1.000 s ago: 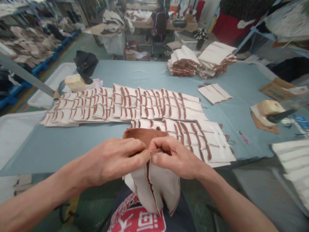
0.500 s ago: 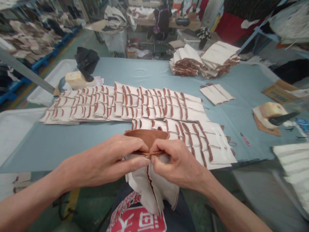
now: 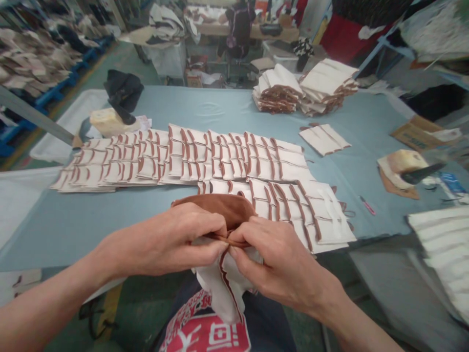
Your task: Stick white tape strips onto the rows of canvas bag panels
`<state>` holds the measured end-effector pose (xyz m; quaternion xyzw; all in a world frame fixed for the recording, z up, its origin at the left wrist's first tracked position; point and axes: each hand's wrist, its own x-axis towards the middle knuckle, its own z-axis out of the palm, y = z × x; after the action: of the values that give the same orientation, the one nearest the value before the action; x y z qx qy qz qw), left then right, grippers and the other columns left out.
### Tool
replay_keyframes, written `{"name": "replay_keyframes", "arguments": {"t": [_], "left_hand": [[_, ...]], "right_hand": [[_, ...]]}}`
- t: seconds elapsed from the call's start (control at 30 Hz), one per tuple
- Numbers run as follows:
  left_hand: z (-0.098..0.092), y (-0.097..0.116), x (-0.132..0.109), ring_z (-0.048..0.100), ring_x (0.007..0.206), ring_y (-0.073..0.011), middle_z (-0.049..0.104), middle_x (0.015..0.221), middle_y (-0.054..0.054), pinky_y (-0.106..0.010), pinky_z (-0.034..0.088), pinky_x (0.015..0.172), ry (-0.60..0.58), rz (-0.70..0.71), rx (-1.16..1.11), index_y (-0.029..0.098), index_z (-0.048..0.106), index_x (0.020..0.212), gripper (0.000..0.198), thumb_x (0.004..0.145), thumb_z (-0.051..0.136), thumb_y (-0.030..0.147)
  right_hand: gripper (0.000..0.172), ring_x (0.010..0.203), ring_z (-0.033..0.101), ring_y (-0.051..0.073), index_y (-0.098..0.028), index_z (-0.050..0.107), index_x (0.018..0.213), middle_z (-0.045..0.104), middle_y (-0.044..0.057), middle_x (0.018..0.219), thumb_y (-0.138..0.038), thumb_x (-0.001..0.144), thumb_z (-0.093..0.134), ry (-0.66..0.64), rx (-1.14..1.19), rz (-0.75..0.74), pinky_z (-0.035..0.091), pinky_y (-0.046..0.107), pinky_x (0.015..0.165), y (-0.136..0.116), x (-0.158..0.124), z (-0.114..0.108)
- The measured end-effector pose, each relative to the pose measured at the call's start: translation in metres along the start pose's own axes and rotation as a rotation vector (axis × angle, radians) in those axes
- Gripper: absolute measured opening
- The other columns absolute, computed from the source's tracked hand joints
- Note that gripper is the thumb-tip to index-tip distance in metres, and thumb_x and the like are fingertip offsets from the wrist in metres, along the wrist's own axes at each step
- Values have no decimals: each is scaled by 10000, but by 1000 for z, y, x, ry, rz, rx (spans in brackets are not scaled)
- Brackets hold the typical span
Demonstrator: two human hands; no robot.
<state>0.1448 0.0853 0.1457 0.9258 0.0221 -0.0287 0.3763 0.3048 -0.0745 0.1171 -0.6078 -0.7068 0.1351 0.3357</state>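
Observation:
Between my hands is a sewn piece (image 3: 223, 286) of white fabric with a brown band and a dark brown seam running down it. My left hand (image 3: 170, 239) pinches the brown edge from the left, thumb below and fingers above. My right hand (image 3: 273, 256) pinches the same edge from the right, its fingertips close to the left ones. The brown band (image 3: 216, 205) curves up behind my fingers, and the white part hangs over my lap. Just beyond lies a row of similar white pieces with brown edging (image 3: 300, 210), overlapping on the blue-covered table.
A longer overlapping row (image 3: 205, 154) crosses the table (image 3: 198, 105). Stacks of white pieces (image 3: 280, 88) stand at the back. Yellowish blocks with dark pieces lie at left (image 3: 110, 122) and right (image 3: 406, 164). A small pink tool (image 3: 367, 205) lies at right. A person (image 3: 240, 29) is in the background.
Both hands still pinch the sewn piece. Its brown band has opened wider toward the left, and my right hand has turned and dipped slightly. The view has shifted a little.

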Motion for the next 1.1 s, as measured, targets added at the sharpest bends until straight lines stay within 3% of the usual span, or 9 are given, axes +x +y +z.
{"name": "replay_keyframes", "arguments": {"t": [0.2, 0.43, 0.57, 0.63, 0.73, 0.8, 0.9, 1.0, 1.1], "left_hand": [[23, 9, 0, 297, 518, -72, 323, 579, 93, -296, 192, 524, 250, 118, -11, 210, 318, 654, 249, 733, 481, 40], [45, 10, -11, 307, 488, -77, 321, 567, 85, -267, 252, 498, 439, 63, -418, 228, 316, 645, 278, 845, 497, 162], [51, 4, -22, 284, 462, -89, 325, 541, 81, -274, 225, 461, 507, 47, -674, 239, 311, 635, 423, 950, 552, 386], [51, -4, -28, 298, 472, -102, 330, 545, 72, -272, 238, 457, 583, -2, -649, 243, 313, 629, 457, 973, 528, 453], [48, -22, -37, 320, 491, -106, 306, 560, 71, -266, 273, 493, 687, -19, -313, 234, 332, 625, 395, 976, 493, 314], [45, -35, -42, 338, 485, -97, 324, 557, 77, -256, 276, 505, 688, -1, -83, 225, 362, 632, 343, 952, 484, 216], [40, -49, -46, 407, 511, -100, 419, 579, 70, -237, 319, 518, 601, -51, -2, 219, 413, 654, 323, 973, 463, 229], [34, -51, -46, 575, 680, -141, 623, 755, 12, -242, 433, 637, 480, -106, -34, 190, 589, 830, 252, 1012, 448, 291], [24, -40, -44, 637, 861, -183, 703, 974, -49, -281, 473, 770, 393, -56, 23, 165, 642, 1058, 215, 992, 458, 254]], "right_hand": [[22, 675, 599, 147, -179, 637, 816, 670, 1, 743, -201, 812, 636, -39, 160, 74, 383, 283, 640, 3, 2, -4], [150, 721, 591, 153, -191, 662, 824, 673, 4, 780, -325, 830, 728, -55, 180, 203, 382, 275, 671, 25, 5, -18], [330, 625, 511, 124, -185, 632, 759, 595, -26, 685, -481, 828, 761, -91, 326, 257, 337, 253, 597, 40, 5, -19], [390, 580, 446, 107, -184, 611, 747, 524, -50, 641, -535, 827, 762, -105, 413, 262, 300, 245, 554, 41, 5, -19], [433, 574, 406, 97, -185, 589, 730, 476, -61, 634, -565, 855, 756, -90, 450, 208, 280, 245, 543, 31, 6, -20], [422, 594, 425, 94, -183, 584, 725, 496, -57, 654, -534, 881, 759, -75, 400, 122, 291, 245, 567, 22, 7, -20], [375, 624, 461, 93, -178, 587, 733, 537, -50, 687, -458, 883, 787, -83, 338, 21, 306, 247, 600, 12, 11, -19], [339, 609, 432, 93, -183, 580, 751, 510, -60, 682, -416, 868, 798, -120, 374, 61, 291, 246, 572, 9, 14, -18], [276, 603, 407, 93, -196, 574, 838, 507, -72, 707, -339, 851, 810, -164, 424, 154, 290, 237, 552, 5, 17, -16]]}}
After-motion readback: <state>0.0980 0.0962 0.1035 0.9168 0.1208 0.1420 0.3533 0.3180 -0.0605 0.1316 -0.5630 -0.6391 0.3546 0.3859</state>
